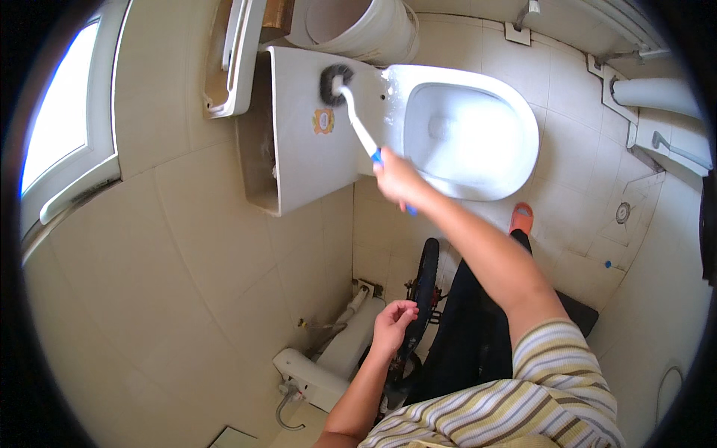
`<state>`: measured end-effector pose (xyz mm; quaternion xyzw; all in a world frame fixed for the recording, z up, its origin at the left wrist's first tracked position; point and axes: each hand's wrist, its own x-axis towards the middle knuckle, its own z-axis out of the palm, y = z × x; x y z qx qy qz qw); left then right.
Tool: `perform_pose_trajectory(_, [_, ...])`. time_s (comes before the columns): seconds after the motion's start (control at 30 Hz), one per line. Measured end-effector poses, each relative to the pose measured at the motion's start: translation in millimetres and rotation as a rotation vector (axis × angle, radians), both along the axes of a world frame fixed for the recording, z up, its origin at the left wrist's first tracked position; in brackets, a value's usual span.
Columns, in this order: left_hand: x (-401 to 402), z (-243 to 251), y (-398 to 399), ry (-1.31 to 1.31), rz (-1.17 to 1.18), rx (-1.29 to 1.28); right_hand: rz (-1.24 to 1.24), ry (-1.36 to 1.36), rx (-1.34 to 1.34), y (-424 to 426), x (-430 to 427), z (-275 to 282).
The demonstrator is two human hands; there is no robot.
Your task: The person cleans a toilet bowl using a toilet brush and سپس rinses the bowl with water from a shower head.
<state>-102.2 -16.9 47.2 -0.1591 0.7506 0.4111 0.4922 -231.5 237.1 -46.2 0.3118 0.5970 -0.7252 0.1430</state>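
My right hand grips the blue-ended handle of a white toilet brush. The dark round bristle head is against the front face of the white toilet cistern, just above a small orange sticker. Beside the cistern, the toilet bowl has no seat on it, and white foam spots dot its rear ledge. Over the bicycle wheel hangs my left hand, its fingers loosely curled and holding nothing visible. The cistern's top is uncovered.
A white bucket stands beyond the cistern. The cistern lid leans at the wall. A bicycle wheel and a white pedestal basin are close on my left. A floor drain and pipe lie to the right.
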Motion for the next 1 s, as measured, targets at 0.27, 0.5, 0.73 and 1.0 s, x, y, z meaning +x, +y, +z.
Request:
perform_pose_trajectory(0.27, [10, -12, 26, -0.066, -0.126, 0.004, -0.033, -0.139, 0.056, 84, -27, -57])
perform_pose_trajectory(0.5, [6, 4, 20, -0.038, -0.194, -0.055, -0.046, 0.017, 0.18, 11, 7, -9])
perform_pose_trajectory(0.73, [9, 3, 20, -0.048, -0.163, -0.052, -0.035, 0.069, 0.072, -10, 16, 5])
perform_pose_trajectory(1.0, [21, -5, 5, -0.076, -0.182, -0.05, -0.055, -0.237, -0.065, 8, 12, -34])
